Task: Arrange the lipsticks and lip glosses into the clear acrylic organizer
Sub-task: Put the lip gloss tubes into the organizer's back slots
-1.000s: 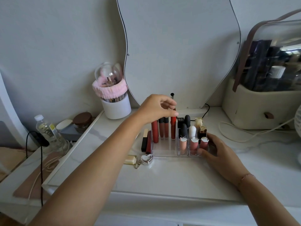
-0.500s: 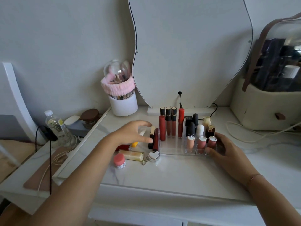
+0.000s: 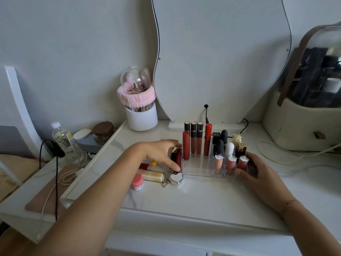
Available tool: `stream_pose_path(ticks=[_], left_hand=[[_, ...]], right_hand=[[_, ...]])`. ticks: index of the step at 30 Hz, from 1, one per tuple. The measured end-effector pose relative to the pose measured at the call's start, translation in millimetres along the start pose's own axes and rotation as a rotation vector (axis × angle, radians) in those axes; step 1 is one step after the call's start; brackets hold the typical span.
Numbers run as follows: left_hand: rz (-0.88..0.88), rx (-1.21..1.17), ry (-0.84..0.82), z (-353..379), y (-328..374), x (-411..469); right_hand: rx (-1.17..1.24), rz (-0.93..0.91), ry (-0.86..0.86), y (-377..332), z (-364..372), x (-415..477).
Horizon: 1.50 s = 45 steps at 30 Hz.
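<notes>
Left hand now by heart charm, fingers seemingly round red lipstick; right hand round organizer.

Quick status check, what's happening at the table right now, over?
Left hand pinches red lipstick lying beside organizer. Right hand holds organizer's right end. Heart keyring, pink jar loose nearby, not blocking.

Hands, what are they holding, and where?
Left hand pinches the red lipstick by its two ends; right hand grips the right end of the organizer.
</notes>
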<state>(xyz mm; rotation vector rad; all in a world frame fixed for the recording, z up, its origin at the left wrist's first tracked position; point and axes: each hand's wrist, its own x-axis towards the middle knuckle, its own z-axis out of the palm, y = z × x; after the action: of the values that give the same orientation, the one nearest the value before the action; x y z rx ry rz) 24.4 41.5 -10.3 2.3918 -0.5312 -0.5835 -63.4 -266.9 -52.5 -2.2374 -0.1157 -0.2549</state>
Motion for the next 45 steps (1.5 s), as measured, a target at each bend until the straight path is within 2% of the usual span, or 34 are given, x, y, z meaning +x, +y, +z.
stream_pose_path(ticks=[7, 14, 19, 24, 29, 35, 42, 45], left_hand=[[0.031, -0.011, -0.041, 2, 0, 3], [-0.038, 0.109, 0.033, -8, -3, 1], [-0.093, 0.019, 0.009, -9, -4, -2], [-0.076, -0.077, -0.061, -5, -1, -1], [-0.068, -0.072, -0.016, -3, 0, -3], [0.032, -0.154, 0.138, 1, -7, -12], [0.147, -0.421, 0.544, -4, -11, -10], [0.209, -0.48, 0.649, -14, -1, -17]], right_hand=[[0.002, 0.003, 0.003, 2, 1, 1], [0.008, -0.002, -0.001, 2, 0, 1], [-0.009, -0.004, 0.019, 2, 1, 1], [-0.002, -0.01, 0.01, 3, 1, 1], [0.007, -0.012, 0.003, 3, 1, 2], [-0.015, -0.01, 0.017, 5, 1, 2], [0.004, -0.024, 0.006, 4, 1, 2], [0.006, -0.018, -0.002, 5, 1, 3]])
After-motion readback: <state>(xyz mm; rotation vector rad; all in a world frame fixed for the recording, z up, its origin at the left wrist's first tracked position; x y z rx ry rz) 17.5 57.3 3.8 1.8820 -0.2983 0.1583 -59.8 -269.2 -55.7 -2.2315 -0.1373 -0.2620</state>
